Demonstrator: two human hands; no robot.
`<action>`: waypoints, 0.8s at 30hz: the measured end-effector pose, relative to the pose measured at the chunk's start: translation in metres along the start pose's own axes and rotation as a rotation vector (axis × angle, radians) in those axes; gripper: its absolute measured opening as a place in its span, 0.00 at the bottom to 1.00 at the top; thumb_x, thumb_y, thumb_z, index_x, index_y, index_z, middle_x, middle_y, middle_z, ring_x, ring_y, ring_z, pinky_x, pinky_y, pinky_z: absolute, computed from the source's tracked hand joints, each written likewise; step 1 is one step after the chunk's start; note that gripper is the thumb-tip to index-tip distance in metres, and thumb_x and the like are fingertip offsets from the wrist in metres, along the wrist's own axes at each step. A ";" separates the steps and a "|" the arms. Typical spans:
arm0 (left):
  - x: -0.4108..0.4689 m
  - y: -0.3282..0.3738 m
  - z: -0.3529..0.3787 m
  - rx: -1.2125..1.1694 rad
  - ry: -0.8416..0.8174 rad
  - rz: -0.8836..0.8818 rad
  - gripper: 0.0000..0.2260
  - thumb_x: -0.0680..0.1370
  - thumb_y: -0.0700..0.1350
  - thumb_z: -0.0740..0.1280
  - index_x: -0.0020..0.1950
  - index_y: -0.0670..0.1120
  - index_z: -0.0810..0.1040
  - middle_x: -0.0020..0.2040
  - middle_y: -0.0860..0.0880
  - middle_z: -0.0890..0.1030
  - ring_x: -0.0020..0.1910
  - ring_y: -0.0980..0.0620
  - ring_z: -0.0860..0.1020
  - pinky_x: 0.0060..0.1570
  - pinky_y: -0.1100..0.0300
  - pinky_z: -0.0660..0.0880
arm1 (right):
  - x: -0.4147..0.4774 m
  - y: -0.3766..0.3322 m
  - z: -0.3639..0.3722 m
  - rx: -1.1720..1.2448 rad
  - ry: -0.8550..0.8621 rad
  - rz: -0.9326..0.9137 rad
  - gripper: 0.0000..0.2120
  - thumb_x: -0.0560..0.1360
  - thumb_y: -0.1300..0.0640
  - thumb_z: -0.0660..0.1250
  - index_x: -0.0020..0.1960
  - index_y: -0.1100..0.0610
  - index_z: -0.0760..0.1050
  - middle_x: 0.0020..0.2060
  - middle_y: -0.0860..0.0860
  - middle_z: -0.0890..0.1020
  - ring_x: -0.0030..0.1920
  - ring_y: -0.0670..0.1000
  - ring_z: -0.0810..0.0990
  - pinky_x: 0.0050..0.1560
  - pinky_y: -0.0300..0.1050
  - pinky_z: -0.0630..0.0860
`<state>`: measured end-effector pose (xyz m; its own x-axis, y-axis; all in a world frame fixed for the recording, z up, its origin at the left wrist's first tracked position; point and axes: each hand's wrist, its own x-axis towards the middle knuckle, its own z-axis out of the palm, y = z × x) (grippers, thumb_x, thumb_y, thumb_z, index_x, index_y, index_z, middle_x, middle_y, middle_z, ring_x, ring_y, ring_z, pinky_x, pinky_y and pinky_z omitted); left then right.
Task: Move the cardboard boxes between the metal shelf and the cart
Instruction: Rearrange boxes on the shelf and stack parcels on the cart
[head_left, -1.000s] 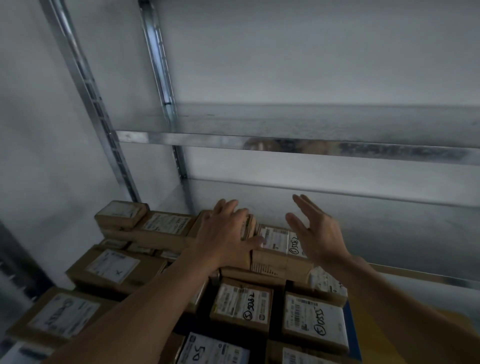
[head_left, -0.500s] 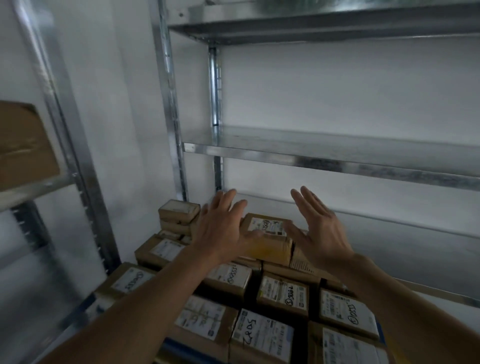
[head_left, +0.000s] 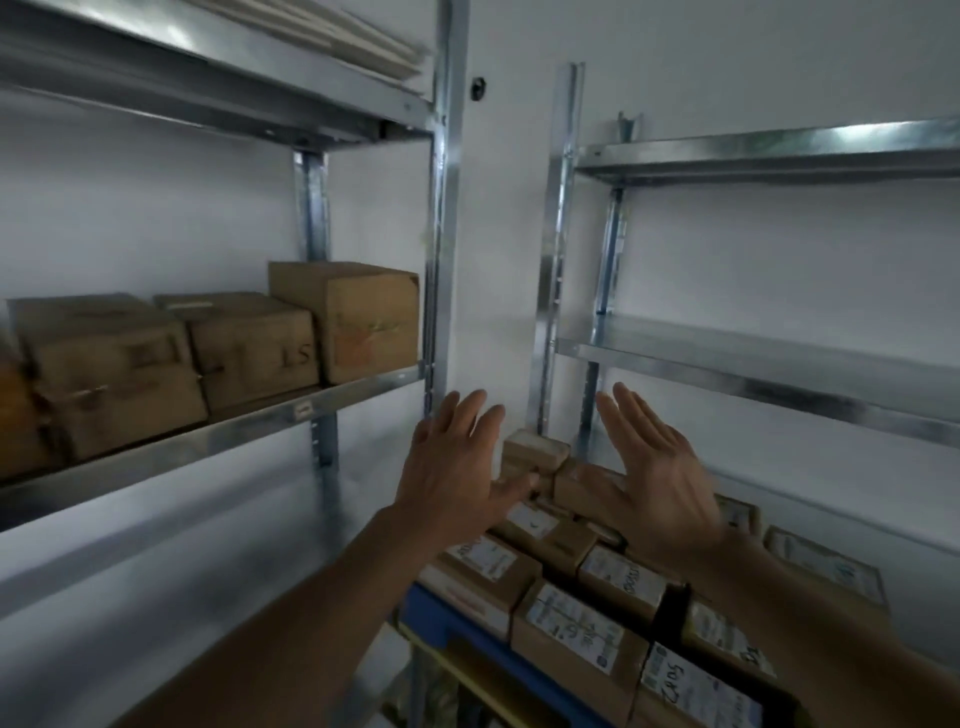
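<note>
Several small cardboard boxes (head_left: 569, 631) with white labels lie packed on the blue cart (head_left: 415, 605) at lower right. Both my hands are raised above them with fingers spread and straight, holding nothing. My left hand (head_left: 452, 473) hovers over the cart's left side. My right hand (head_left: 657, 480) is a palm's width to its right, palm facing left. Between the hands, further back, sits a small stack of boxes (head_left: 535, 454). On the left metal shelf (head_left: 291, 418) stand three large brown boxes (head_left: 249, 345).
A second metal shelf unit (head_left: 753, 364) stands at the right with bare boards. Steel uprights (head_left: 441, 234) rise between the two units against the white wall. Flat white boards (head_left: 332, 36) lie on the top left shelf.
The view has swung left and upward, bringing the left shelf with its large boxes into sight. Both hands stay raised and open, now higher over the cart's boxes.
</note>
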<state>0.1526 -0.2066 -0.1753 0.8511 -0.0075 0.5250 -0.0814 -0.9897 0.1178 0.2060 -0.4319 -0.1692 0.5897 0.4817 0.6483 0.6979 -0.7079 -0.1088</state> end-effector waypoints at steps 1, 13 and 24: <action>-0.008 -0.008 -0.010 0.020 0.011 -0.025 0.38 0.76 0.69 0.57 0.79 0.49 0.54 0.80 0.48 0.51 0.79 0.44 0.49 0.75 0.43 0.54 | 0.005 -0.012 0.002 0.015 0.006 -0.024 0.35 0.79 0.37 0.52 0.79 0.58 0.57 0.77 0.58 0.60 0.77 0.59 0.60 0.70 0.64 0.68; -0.130 -0.076 -0.128 0.221 0.225 -0.370 0.40 0.75 0.72 0.55 0.78 0.49 0.54 0.78 0.48 0.61 0.76 0.47 0.61 0.72 0.47 0.65 | 0.042 -0.157 0.030 0.277 -0.002 -0.298 0.41 0.78 0.29 0.44 0.79 0.58 0.56 0.77 0.55 0.61 0.76 0.57 0.63 0.69 0.61 0.69; -0.268 -0.085 -0.229 0.412 0.241 -0.682 0.42 0.72 0.73 0.49 0.80 0.50 0.50 0.80 0.51 0.56 0.78 0.47 0.55 0.72 0.46 0.62 | 0.016 -0.309 0.024 0.509 -0.020 -0.493 0.40 0.77 0.31 0.49 0.79 0.56 0.56 0.77 0.54 0.63 0.73 0.59 0.68 0.69 0.58 0.69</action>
<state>-0.1874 -0.0875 -0.1334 0.5066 0.5975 0.6215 0.6482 -0.7393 0.1824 0.0088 -0.1931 -0.1431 0.1598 0.6969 0.6992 0.9859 -0.0776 -0.1480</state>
